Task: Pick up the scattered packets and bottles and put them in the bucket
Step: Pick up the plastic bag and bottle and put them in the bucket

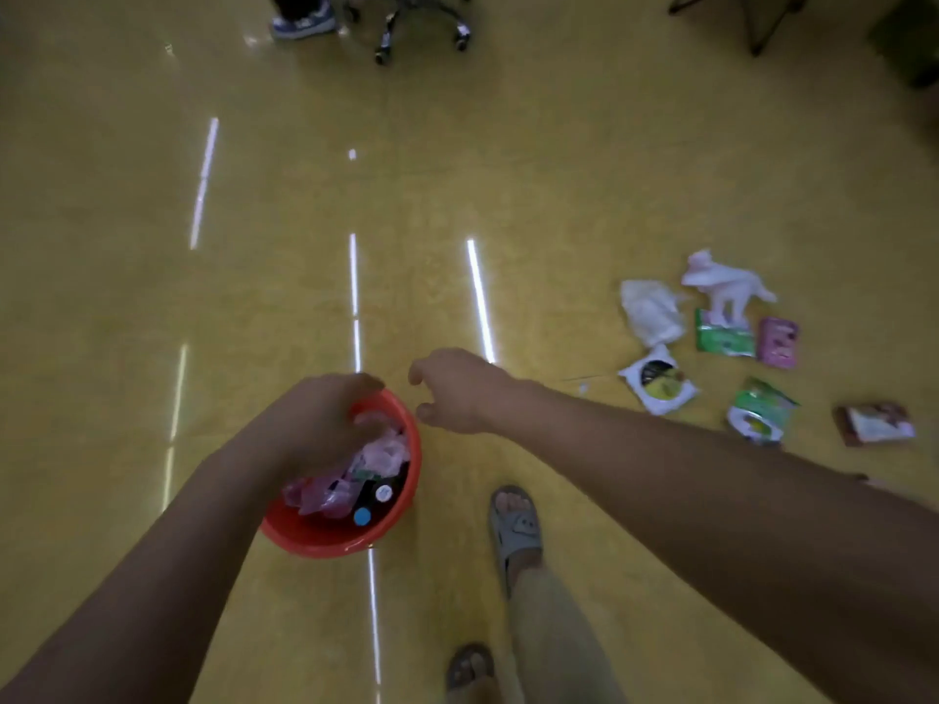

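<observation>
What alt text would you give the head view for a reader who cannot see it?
A person's left hand grips the far rim of a red bucket that holds pink packets and bottles, while the right hand hovers empty beside it. Loose packets lie scattered on the yellow floor to the right.

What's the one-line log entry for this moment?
left hand: over red bucket rim, grip unclear | right hand: empty, beside bucket | floor: packets scattered right
</observation>
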Available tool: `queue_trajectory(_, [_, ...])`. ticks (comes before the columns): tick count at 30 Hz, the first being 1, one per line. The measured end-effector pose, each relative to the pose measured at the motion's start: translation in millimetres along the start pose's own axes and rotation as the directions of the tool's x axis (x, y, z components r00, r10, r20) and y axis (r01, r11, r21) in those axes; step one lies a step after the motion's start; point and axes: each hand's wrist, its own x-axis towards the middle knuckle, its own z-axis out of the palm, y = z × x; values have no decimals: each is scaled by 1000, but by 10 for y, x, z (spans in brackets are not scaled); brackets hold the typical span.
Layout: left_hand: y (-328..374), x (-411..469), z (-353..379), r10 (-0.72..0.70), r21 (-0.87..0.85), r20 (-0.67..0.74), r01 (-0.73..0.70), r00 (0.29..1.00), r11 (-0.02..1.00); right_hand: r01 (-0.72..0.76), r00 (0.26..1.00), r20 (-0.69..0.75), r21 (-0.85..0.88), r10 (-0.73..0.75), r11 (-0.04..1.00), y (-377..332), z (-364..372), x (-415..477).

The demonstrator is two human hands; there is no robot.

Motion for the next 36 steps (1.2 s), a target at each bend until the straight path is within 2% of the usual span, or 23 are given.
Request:
queue_trajectory(5, [478, -268, 112, 144, -9, 70, -143, 987, 990, -142, 988, -50, 119, 149, 983, 272, 23, -815])
queue_trajectory(9, [912, -422, 297, 167, -22, 91, -166, 982, 986, -265, 951, -95, 231, 293, 936, 576, 149, -1481])
queue_trajectory(14, [1635, -527, 707, 186, -21, 200, -186, 962, 982, -436, 851, -106, 406, 515, 803, 982, 543, -2472])
queue_trajectory(19, [2498, -590, 1194, 295, 10, 297, -312, 908, 950, -576, 735, -42, 487, 677, 656, 1497, 1061, -3551])
queue_trajectory(28, [4048, -1078, 2371, 369, 70, 405, -431, 836, 900, -703, 552, 87, 584, 829, 407, 2267, 2201, -5507])
queue_trajectory(32, [4658, -1388, 2969, 400, 107, 439, -489, 805, 866, -712, 466, 108, 636, 878, 299, 2501, 2706, -6327])
queue_trajectory(36, [5198, -1709, 3579, 420, 139, 456, -529, 785, 837, -714, 416, 142, 663, 898, 226, 2697, 3201, -7143])
